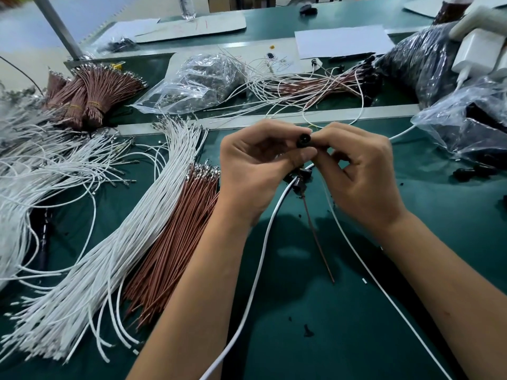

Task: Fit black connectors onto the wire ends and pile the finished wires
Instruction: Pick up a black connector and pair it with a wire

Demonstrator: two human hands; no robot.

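Observation:
My left hand (251,171) and my right hand (362,171) meet over the green table (356,311), both pinching a small round black connector (304,140) between their fingertips. Below it hang a second black connector (299,179), a brown wire (319,242) and a thin white wire (354,248). Loose white wires (90,270) and brown wires (170,248) lie in bundles to my left. A pile of wires with black connectors fitted (323,85) lies at the back.
Tied brown wire bundles (90,91) sit at the back left. Plastic bags of parts (203,80) lie at the back middle, and dark bags (417,61) at the right. A thick white cable (263,264) crosses the table toward me. Loose black connectors (472,171) lie at right.

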